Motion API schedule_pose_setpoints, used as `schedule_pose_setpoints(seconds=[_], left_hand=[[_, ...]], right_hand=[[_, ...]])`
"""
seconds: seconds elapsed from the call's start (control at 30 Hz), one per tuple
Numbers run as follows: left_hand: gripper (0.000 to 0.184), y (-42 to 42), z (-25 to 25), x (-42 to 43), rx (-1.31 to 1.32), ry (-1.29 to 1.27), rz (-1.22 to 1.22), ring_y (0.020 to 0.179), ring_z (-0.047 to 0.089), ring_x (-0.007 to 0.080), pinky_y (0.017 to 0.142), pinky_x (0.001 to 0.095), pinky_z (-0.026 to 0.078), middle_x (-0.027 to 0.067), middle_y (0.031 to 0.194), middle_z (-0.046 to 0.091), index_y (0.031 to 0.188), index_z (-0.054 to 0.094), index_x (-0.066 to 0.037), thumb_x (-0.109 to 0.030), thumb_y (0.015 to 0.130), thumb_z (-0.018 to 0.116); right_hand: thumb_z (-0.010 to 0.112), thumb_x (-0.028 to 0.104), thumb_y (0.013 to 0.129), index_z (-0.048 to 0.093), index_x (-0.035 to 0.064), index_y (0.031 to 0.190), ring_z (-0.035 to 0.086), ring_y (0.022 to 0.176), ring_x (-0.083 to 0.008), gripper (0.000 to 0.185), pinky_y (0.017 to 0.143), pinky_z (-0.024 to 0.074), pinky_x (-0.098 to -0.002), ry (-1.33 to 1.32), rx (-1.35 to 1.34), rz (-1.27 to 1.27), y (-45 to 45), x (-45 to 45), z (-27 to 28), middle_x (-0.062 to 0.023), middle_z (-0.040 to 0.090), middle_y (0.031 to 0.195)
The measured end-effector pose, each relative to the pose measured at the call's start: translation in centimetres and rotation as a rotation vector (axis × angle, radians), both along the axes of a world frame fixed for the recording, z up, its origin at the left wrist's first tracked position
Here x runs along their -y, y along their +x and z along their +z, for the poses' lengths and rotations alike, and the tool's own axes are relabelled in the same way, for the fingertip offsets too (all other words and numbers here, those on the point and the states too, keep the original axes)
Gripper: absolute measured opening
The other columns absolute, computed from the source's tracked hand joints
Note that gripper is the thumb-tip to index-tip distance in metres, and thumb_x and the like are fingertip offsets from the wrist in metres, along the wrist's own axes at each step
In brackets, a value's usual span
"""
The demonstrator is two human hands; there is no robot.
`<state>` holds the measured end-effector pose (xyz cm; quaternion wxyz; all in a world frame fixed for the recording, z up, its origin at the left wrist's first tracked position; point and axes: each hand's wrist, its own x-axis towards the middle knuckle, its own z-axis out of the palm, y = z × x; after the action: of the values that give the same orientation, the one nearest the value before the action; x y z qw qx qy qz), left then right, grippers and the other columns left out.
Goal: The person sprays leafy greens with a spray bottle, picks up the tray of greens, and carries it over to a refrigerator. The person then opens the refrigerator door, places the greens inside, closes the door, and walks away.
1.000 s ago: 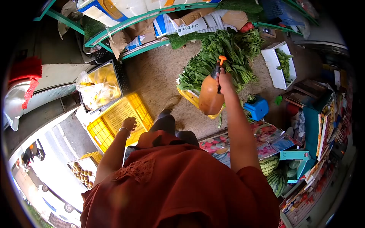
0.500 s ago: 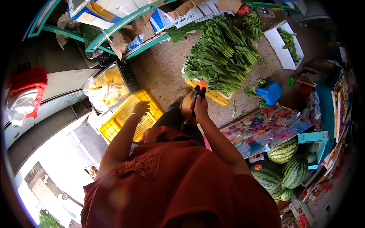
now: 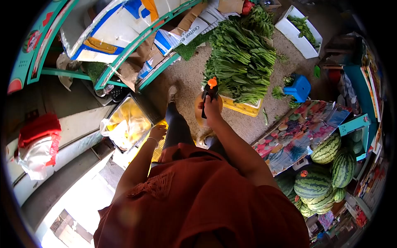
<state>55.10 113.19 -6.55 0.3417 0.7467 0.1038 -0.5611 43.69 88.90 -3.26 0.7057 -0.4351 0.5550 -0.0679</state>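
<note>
My right hand [image 3: 211, 106] is wrapped round the black handle of a spray bottle [image 3: 211, 90]. The bottle has an orange nozzle and a tan, rounded body, part of which my hand covers. Just beyond the nozzle lies a large pile of leafy green vegetables [image 3: 244, 58], stacked on a yellow crate [image 3: 244, 108]. Hanging low on the other side, my left hand [image 3: 158, 132] wears a bracelet and holds nothing, its fingers loosely apart. It is nearest to a yellow basket [image 3: 159, 149], mostly hidden by my arm and leg.
A black crate [image 3: 142, 108] holds bagged yellow fruit [image 3: 131, 115]. On the right are a blue stool [image 3: 298, 87], a fruit-printed board [image 3: 293, 134] and several watermelons [image 3: 314, 182]. A white foam box [image 3: 298, 33] stands at the back. Green-framed shelving [image 3: 136, 51] rises at the upper left.
I have stepped forward, and one foot now shows ahead on the floor. The spray bottle points toward the greens from closer by. My left hand has dropped lower beside my leg.
</note>
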Motion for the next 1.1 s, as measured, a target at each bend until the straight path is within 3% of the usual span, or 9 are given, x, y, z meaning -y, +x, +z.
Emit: schedule_pose_setpoints(seconds=[0.17,0.2,0.3,0.5,0.57,0.6,0.7,0.87,1.1], left_hand=[[0.026,9.8,-0.9,-0.2,-0.060,-0.003,-0.045,0.058,0.052,0.0123,0.044,0.0252,0.040,0.0048,0.075,0.055,0.099,0.050,-0.005,-0.013,0.074,0.052],[0.028,12.8,-2.6,-1.7,-0.157,-0.070,-0.003,0.063,0.053,0.0129,0.049,0.0268,0.042,0.0049,0.078,0.056,0.099,0.051,-0.006,-0.015,0.073,0.054],[0.029,19.5,2.1,-0.2,-0.006,-0.012,-0.051,0.071,0.054,0.0135,0.058,0.0264,0.043,0.0053,0.083,0.056,0.100,0.051,-0.006,-0.014,0.072,0.055],[0.029,30.2,2.2,-4.1,0.055,0.140,-0.190,0.072,0.054,0.0139,0.061,0.0278,0.044,0.0044,0.082,0.056,0.102,0.049,-0.006,-0.016,0.074,0.050],[0.029,31.6,2.0,-5.2,0.052,0.193,-0.173,0.073,0.054,0.0143,0.060,0.0279,0.044,0.0052,0.083,0.056,0.102,0.048,-0.006,-0.016,0.075,0.049],[0.029,31.7,2.9,-4.7,0.033,0.208,-0.145,0.065,0.052,0.0111,0.054,0.0235,0.043,0.0037,0.080,0.054,0.102,0.048,-0.004,-0.012,0.073,0.049],[0.031,32.0,3.4,-4.6,-0.012,0.207,-0.144,0.064,0.052,0.0110,0.053,0.0235,0.043,0.0035,0.078,0.053,0.102,0.047,-0.004,-0.012,0.073,0.049],[0.031,32.3,3.6,-2.8,-0.057,0.157,-0.111,0.072,0.054,0.0149,0.058,0.0265,0.044,0.0052,0.087,0.055,0.103,0.048,-0.005,-0.013,0.073,0.051],[0.034,33.3,3.4,-0.7,-0.065,0.098,-0.106,0.075,0.055,0.0169,0.061,0.0280,0.045,0.0061,0.088,0.055,0.103,0.048,-0.004,-0.015,0.071,0.053]], right_hand=[[0.033,0.024,0.087,0.040,0.0017,0.092,0.053,0.064,-0.0179,0.025,0.062,0.0448,-0.0322,0.192,-0.010,-0.204,8.9,1.5,0.0,-0.0095,0.052,0.071],[0.033,0.024,0.087,0.040,0.0019,0.091,0.053,0.063,-0.0180,0.023,0.062,0.0449,-0.0327,0.175,0.006,-0.274,10.7,1.4,-0.6,-0.0091,0.051,0.070],[0.034,0.023,0.087,0.040,0.0031,0.086,0.052,0.059,-0.0181,0.021,0.058,0.0460,-0.0335,0.141,0.098,-0.504,16.5,2.2,-2.5,-0.0070,0.049,0.067],[0.033,0.027,0.087,0.043,0.0032,0.083,0.055,0.059,-0.0203,0.026,0.058,0.0485,-0.0330,0.126,0.152,-0.723,25.2,5.6,-5.7,-0.0084,0.050,0.066],[0.033,0.028,0.087,0.043,0.0029,0.083,0.055,0.060,-0.0220,0.028,0.058,0.0487,-0.0339,0.239,0.222,-0.854,26.8,6.8,-5.4,-0.0088,0.051,0.067],[0.032,0.029,0.087,0.043,0.0028,0.085,0.055,0.062,-0.0237,0.028,0.059,0.0485,-0.0345,0.258,0.236,-0.870,27.6,7.4,-5.4,-0.0086,0.050,0.067],[0.032,0.029,0.087,0.042,0.0040,0.081,0.055,0.062,-0.0232,0.027,0.055,0.0453,-0.0343,0.208,0.270,-0.905,29.9,8.9,-4.4,-0.0085,0.050,0.064],[0.034,0.027,0.086,0.041,0.0049,0.079,0.054,0.058,-0.0204,0.024,0.056,0.0441,-0.0327,0.087,0.240,-0.871,32.3,10.5,-4.3,-0.0079,0.050,0.063],[0.036,0.028,0.086,0.041,0.0042,0.081,0.053,0.056,-0.0209,0.024,0.054,0.0454,-0.0337,0.140,0.127,-0.864,33.2,11.3,-3.4,-0.0088,0.050,0.064]])
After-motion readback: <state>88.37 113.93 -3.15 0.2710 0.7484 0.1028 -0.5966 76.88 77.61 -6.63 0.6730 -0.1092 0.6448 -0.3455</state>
